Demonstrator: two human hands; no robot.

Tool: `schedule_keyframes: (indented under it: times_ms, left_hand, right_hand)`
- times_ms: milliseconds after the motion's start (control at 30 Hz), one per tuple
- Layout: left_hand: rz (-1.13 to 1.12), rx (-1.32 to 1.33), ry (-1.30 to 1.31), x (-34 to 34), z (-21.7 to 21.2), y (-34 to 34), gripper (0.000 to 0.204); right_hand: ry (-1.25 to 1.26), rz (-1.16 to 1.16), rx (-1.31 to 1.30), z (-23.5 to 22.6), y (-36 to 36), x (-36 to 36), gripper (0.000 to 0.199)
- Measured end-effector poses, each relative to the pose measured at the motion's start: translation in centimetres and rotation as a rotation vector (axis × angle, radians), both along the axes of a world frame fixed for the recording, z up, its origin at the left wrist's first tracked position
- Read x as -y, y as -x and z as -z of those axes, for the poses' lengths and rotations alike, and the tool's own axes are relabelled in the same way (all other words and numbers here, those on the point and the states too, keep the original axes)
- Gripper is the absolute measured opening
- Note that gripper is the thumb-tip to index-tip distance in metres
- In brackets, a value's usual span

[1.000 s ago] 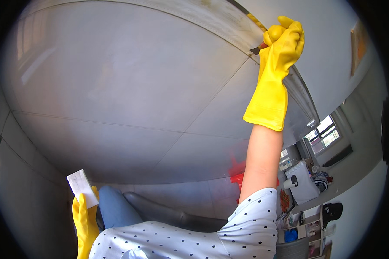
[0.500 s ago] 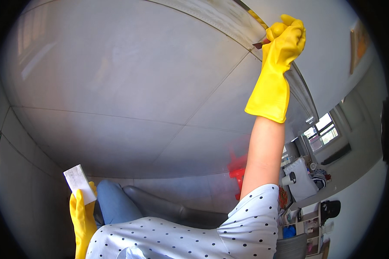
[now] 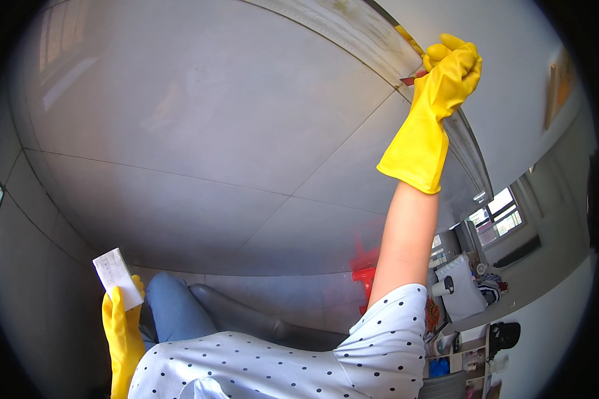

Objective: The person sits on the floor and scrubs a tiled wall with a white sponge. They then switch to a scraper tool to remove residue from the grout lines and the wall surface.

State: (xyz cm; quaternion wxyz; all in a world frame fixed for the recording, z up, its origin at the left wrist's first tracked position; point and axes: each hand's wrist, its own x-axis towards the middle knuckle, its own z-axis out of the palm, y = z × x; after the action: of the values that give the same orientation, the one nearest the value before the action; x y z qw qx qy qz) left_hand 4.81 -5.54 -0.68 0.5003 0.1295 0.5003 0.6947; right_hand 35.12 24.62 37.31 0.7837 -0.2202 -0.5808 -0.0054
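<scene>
My right hand (image 3: 446, 73), in a yellow rubber glove, is raised high and closed in a fist around a thin tool (image 3: 410, 41) with a yellow and red end. The tool rests against the stained strip (image 3: 353, 26) at the top of the grey tiled wall (image 3: 213, 133). My left hand (image 3: 121, 332), also gloved in yellow, is low at the left and holds a white rectangular block (image 3: 116, 276) upright. My polka-dot sleeve and blue trouser leg fill the bottom of the view.
A red plastic object (image 3: 365, 276) stands by the wall behind my right arm. Further right are a white bag-like bundle (image 3: 462, 292), a paper roll, shelves with small items and a bright window (image 3: 492, 209).
My right hand with the tool has shifted slightly to the right along the strip. The left hand with the white block has hardly moved.
</scene>
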Motion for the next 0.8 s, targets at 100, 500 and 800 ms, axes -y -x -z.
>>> schedule_keyframes:
  times_ms: [100, 500, 800]
  left_hand:
    - [0.000, -0.033, 0.010, 0.2, 0.0, -0.1, 0.065]
    - [0.039, -0.006, -0.011, 0.3, -0.3, 0.3, 0.067]
    - [0.034, -0.006, -0.012, 0.3, -0.9, -0.2, 0.069]
  right_hand:
    - [-0.054, 0.013, -0.008, 0.7, 0.7, -0.3, 0.040]
    - [0.018, -0.002, -0.003, 0.8, 0.8, 0.1, 0.038]
    - [-0.002, -0.158, -0.030, 2.1, -1.7, 0.6, 0.037]
